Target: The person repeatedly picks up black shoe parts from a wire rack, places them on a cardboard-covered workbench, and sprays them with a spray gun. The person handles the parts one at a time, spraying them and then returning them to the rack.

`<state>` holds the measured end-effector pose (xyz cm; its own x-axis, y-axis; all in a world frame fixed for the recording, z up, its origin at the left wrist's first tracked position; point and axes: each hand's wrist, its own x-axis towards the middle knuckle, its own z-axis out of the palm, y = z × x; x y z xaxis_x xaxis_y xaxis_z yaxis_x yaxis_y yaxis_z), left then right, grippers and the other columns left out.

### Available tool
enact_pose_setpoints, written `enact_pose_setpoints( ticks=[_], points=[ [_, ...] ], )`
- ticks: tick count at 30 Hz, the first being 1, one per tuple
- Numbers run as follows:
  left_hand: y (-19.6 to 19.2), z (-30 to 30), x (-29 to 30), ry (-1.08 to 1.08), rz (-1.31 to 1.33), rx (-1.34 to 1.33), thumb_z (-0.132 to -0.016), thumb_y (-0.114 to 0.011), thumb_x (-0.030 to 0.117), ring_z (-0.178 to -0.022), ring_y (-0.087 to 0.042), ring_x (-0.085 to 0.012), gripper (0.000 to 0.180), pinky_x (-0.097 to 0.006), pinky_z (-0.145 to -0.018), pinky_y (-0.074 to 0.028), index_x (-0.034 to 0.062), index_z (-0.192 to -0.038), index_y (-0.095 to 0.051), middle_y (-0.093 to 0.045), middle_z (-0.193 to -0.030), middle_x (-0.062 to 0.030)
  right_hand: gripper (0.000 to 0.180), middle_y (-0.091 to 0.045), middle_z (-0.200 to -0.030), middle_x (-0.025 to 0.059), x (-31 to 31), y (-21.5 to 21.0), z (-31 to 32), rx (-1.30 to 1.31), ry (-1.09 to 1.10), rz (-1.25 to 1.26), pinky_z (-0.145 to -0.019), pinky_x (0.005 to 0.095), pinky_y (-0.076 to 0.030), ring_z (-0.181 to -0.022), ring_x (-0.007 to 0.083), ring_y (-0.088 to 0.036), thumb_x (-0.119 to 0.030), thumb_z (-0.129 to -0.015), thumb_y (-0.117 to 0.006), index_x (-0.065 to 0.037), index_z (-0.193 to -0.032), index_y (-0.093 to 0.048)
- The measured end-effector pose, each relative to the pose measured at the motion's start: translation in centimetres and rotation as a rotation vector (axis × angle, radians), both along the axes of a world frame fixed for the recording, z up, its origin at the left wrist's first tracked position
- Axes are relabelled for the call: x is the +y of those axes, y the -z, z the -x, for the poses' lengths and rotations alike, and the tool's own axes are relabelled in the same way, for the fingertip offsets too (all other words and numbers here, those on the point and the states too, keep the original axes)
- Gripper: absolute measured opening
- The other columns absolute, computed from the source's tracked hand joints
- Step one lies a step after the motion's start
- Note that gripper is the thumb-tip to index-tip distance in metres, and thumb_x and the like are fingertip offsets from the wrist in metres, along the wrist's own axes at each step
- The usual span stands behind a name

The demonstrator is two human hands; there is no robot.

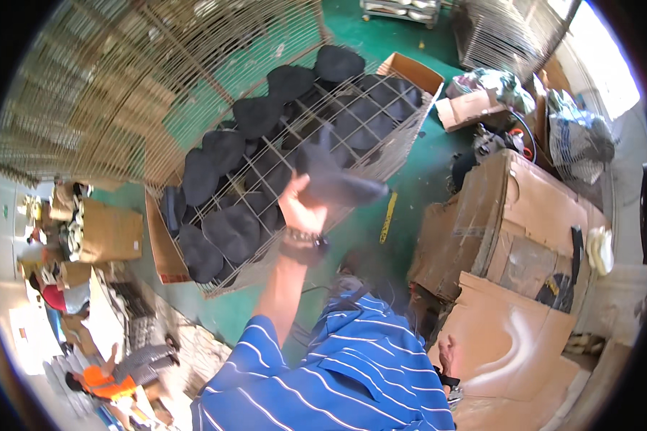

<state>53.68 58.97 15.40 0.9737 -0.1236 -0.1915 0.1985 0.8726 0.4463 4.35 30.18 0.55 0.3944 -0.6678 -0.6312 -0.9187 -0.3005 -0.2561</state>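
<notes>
My left hand (303, 207) is closed on a black, bent piece (338, 185), blurred, with a pointed end toward the right. It is held above a wire rack (284, 188) on which several similar black, rounded, cup-like pieces (231, 232) lie in rows. Their exact kind cannot be made out. Low at my right side, my right hand (447, 353) appears beside a sheet of brown cardboard (510, 323), its fingers loosely extended and nothing visible in them. The striped blue shirt hides part of that arm.
Brown cardboard flaps (167, 248) stick out at the rack's ends. A tall wire frame (158, 86) rises behind at left. Large cartons (474, 208) crowd the right, below plastic-wrapped bundles (507, 87). A person in an orange vest (108, 382) is at the lower left.
</notes>
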Motion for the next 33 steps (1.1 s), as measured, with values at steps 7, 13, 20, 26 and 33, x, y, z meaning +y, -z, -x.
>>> enact_pose_setpoints(
  ticks=[7, 13, 20, 26, 33],
  points=[
    [4.4, -6.6, 9.9, -0.427, -0.047, -0.208, -0.084, -0.056, 0.005, -0.119, -0.059, -0.0286, 0.047, -0.048, -0.104, -0.046, 0.0062, -0.130, -0.057, -0.062, -0.129, -0.0109, 0.064, -0.065, -0.119, 0.0286, 0.6, -1.4, -7.5, -0.084, -0.142, -0.062, -0.091, 0.0443, -0.052, -0.107, 0.0384, -0.066, -0.041, -0.089, -0.064, 0.002, -0.135, -0.056],
    [23.2, -4.5, 16.5, -0.521, -0.672, 0.624, -0.084, -0.067, 0.007, -0.077, -0.062, -0.0242, 0.063, -0.046, -0.073, -0.061, 0.0025, -0.140, -0.040, -0.056, -0.109, -0.0115, 0.064, -0.070, -0.104, 0.0251, 0.9, -0.1, -9.2, -0.071, -0.183, -0.096, -0.085, 0.0423, -0.053, -0.096, 0.0339, -0.068, -0.037, -0.086, -0.067, 0.004, -0.134, -0.057],
    [23.2, -2.7, 14.0, -0.711, -1.832, 0.499, -0.071, -0.079, 0.004, -0.123, -0.049, -0.0354, 0.082, -0.049, -0.099, -0.043, 0.0124, -0.143, -0.040, -0.047, -0.129, -0.0172, 0.060, -0.071, -0.098, 0.0252, 1.7, -1.2, -10.7, -0.038, -0.223, -0.069, -0.085, 0.0419, -0.054, -0.094, 0.0356, -0.070, -0.034, -0.084, -0.066, 0.002, -0.132, -0.060],
    [21.5, -2.2, 13.9, -0.543, -2.184, 0.287, -0.071, -0.082, 0.013, -0.126, -0.047, -0.0294, 0.053, -0.051, -0.097, -0.040, 0.0216, -0.118, -0.061, -0.049, -0.135, -0.0065, 0.063, -0.072, -0.102, 0.0250, 2.6, 1.0, -10.1, -0.051, -0.185, -0.082, -0.088, 0.0398, -0.054, -0.098, 0.0332, -0.070, -0.034, -0.084, -0.067, 0.007, -0.133, -0.057],
    [23.0, -1.8, 14.8, -0.398, -2.348, 0.191, -0.081, -0.075, 0.034, -0.119, -0.053, -0.0298, 0.029, -0.051, -0.099, -0.038, 0.0216, -0.106, -0.068, -0.063, -0.120, -0.0048, 0.061, -0.068, -0.118, 0.0279, 3.3, 3.4, -7.1, -0.101, -0.039, -0.196, -0.091, 0.0406, -0.053, -0.101, 0.0337, -0.068, -0.032, -0.086, -0.066, 0.006, -0.132, -0.058]
  ],
)
